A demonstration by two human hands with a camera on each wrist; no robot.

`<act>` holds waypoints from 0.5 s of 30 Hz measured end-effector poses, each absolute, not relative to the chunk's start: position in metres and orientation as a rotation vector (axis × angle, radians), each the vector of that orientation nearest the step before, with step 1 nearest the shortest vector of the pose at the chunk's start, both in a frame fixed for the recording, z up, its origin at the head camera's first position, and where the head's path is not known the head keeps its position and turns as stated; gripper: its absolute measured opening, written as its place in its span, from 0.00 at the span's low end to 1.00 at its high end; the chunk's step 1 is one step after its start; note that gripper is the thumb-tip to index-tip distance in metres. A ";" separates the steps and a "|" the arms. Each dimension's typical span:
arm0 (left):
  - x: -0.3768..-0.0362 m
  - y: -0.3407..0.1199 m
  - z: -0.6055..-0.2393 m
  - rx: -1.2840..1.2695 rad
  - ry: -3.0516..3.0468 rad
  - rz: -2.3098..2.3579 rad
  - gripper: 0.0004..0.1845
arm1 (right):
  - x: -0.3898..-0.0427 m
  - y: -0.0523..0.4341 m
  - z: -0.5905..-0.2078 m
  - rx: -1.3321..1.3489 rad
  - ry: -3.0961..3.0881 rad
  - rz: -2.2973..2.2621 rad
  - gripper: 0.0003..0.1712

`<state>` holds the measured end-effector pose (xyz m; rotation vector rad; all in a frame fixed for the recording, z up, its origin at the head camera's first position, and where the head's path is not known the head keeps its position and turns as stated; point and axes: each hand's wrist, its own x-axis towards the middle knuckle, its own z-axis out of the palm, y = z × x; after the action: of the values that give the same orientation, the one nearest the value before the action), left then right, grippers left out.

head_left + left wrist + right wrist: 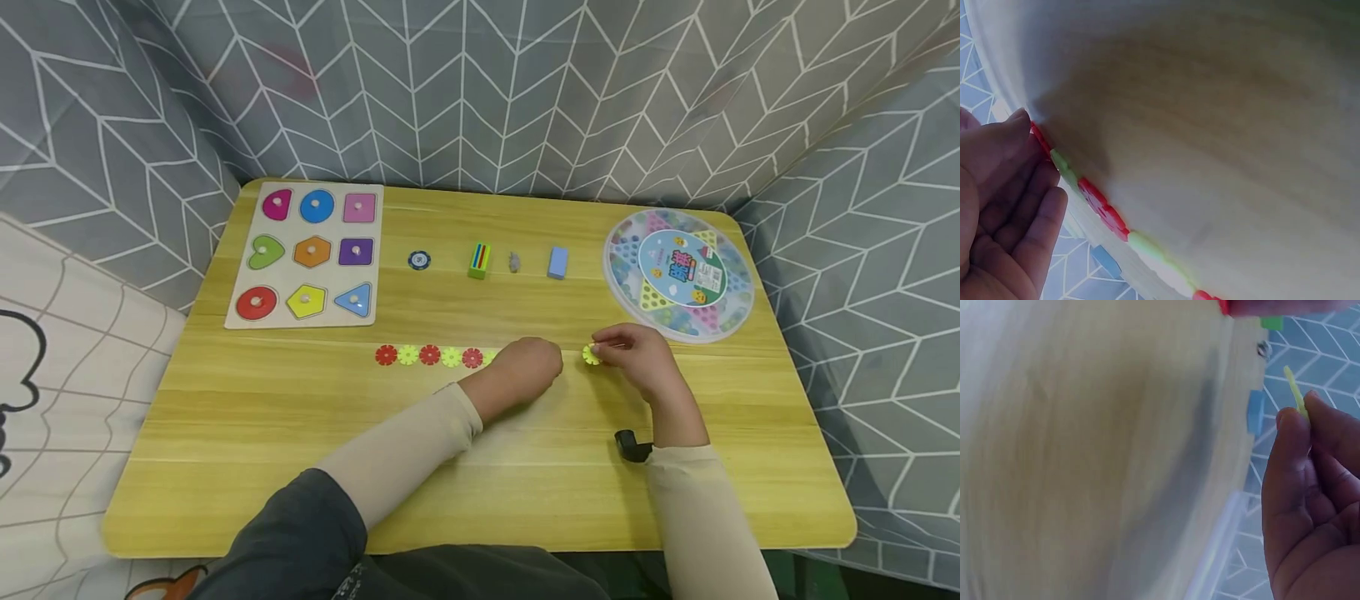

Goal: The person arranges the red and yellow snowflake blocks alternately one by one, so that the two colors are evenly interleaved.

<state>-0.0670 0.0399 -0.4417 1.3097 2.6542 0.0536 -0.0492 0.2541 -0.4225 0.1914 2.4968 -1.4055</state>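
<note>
A row of joined red and yellow-green snowflake discs (430, 355) lies across the middle of the table. My left hand (522, 369) is over the row's right end and hides part of it in the head view. The left wrist view shows its thumb and fingers pinching the red disc (1040, 137) at that end. To the right, a single yellow snowflake disc (590, 355) is pinched between the thumb and finger of my right hand (637, 358). Seen from the right wrist, this disc (1295, 387) stands edge-on, apart from the row.
At the back left lies a shape puzzle board (303, 252). Along the back are a round chip (419, 260), a green box with coloured stripes (479, 261), a small grey figure (514, 262) and a blue block (557, 262). A round game box (625, 295) sits back right, beyond my right hand.
</note>
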 end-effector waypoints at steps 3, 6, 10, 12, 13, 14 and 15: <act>-0.068 0.040 -0.440 1.286 2.628 0.094 0.08 | -0.053 0.248 -0.428 0.171 2.480 -1.348 0.14; -0.070 0.039 -0.439 1.242 2.605 0.133 0.07 | -0.055 0.244 -0.431 0.133 2.498 -1.229 0.12; -0.071 0.040 -0.438 1.223 2.596 0.144 0.07 | -0.057 0.240 -0.432 0.080 2.569 -1.063 0.09; -0.071 0.040 -0.439 1.225 2.595 0.151 0.07 | -0.058 0.238 -0.433 0.062 2.604 -0.995 0.08; -0.072 0.040 -0.440 1.227 2.595 0.155 0.07 | -0.058 0.237 -0.433 0.059 2.613 -0.973 0.07; -0.072 0.040 -0.440 1.227 2.594 0.162 0.07 | -0.058 0.235 -0.433 0.058 2.622 -0.951 0.07; -0.072 0.040 -0.441 1.228 2.594 0.166 0.06 | -0.058 0.234 -0.433 0.056 2.631 -0.930 0.06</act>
<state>-0.0721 0.0399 -0.4407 1.2281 2.5940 0.1661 -0.0578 0.2342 -0.4333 0.0562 2.6313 -0.9302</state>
